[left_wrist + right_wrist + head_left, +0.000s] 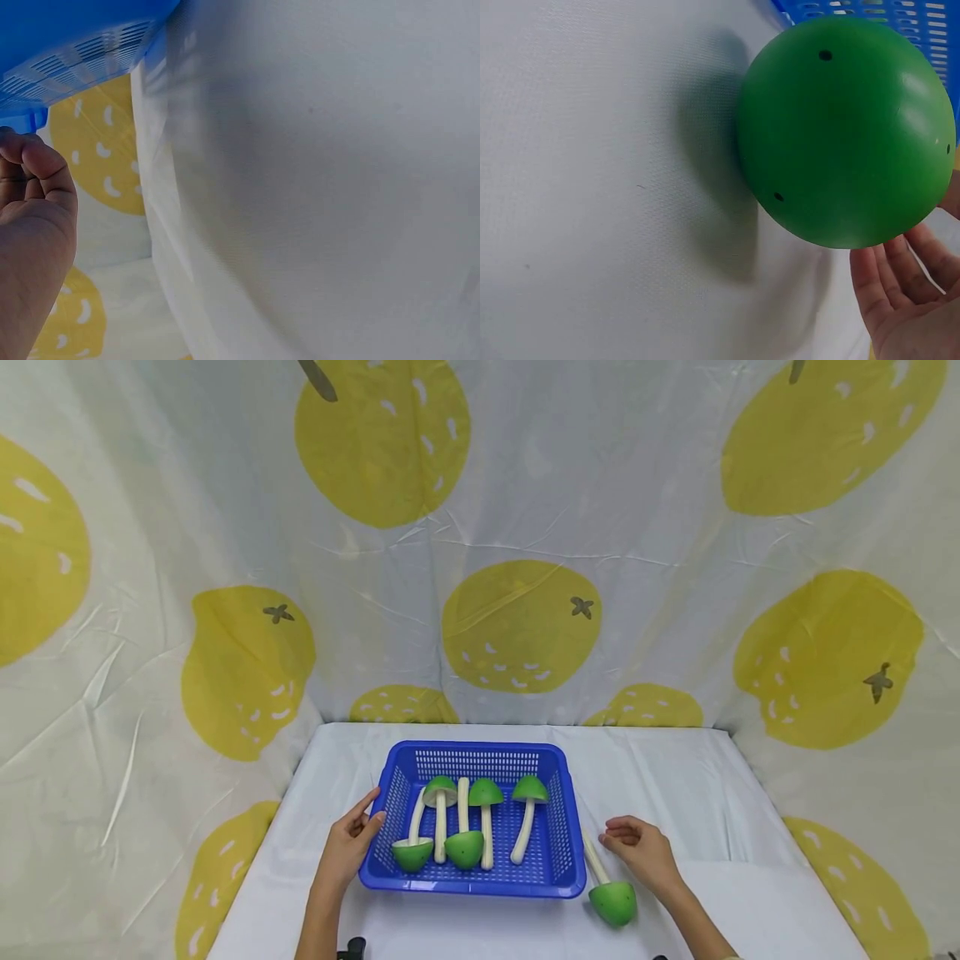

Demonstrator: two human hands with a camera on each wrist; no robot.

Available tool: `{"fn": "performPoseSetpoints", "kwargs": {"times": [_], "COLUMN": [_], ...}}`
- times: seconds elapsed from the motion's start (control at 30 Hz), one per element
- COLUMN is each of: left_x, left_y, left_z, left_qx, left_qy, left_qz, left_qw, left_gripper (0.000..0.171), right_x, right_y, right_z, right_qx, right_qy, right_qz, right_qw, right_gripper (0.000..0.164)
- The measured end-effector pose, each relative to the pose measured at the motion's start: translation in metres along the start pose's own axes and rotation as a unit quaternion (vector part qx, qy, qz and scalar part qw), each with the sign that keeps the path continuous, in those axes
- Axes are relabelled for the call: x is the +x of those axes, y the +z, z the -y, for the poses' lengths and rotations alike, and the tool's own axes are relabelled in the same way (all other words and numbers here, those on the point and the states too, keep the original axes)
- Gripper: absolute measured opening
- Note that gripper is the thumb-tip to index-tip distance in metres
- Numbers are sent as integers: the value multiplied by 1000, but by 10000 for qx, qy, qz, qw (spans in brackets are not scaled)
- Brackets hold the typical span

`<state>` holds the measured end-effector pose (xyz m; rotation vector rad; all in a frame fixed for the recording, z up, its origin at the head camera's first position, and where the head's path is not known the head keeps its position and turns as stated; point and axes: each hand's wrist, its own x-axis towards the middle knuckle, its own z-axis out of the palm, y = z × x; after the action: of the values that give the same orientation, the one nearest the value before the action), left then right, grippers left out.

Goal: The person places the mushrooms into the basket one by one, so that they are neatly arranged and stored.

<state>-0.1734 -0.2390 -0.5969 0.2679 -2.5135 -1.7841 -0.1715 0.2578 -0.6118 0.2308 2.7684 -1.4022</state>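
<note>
A blue plastic basket [480,887] with slotted walls stands on the white cloth. Inside lie several toy mushrooms with green caps [464,850] and pale stems, some cap toward me, others cap away. At the basket's left rim, my left hand [348,842] grips the edge with thumb and fingers; the left wrist view shows the fingers [45,169] curled by the rim. Another toy mushroom [612,903] lies outside, right of the basket, its stem toward the basket wall. Beside that stem is my right hand [642,856], fingers loosely bent. The cap [847,135] partly hides that hand in the right wrist view.
White cloth [750,893] covers the table. A curtain [660,635] printed with yellow fruit rises behind it and on both sides. Small black objects [356,947] show at the bottom edge near the left forearm.
</note>
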Motion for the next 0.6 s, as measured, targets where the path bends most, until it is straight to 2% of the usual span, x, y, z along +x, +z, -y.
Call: {"fn": "performPoseSetpoints", "kwargs": {"times": [0.43, 0.6], "left_x": [2, -5], "left_y": [0, -2], "left_z": [3, -12], "left_qx": [-87, -102], "left_qy": [-15, -119], "left_qz": [-2, 64], "left_qw": [10000, 9999], "left_gripper": [53, 52], "right_x": [-6, -6], "right_y": [10, 13], "right_z": [-2, -2], "right_qx": [434, 433], "right_qy": [324, 371], "right_qz": [365, 386], "right_qw": [9979, 9976], "right_gripper": [39, 36]}}
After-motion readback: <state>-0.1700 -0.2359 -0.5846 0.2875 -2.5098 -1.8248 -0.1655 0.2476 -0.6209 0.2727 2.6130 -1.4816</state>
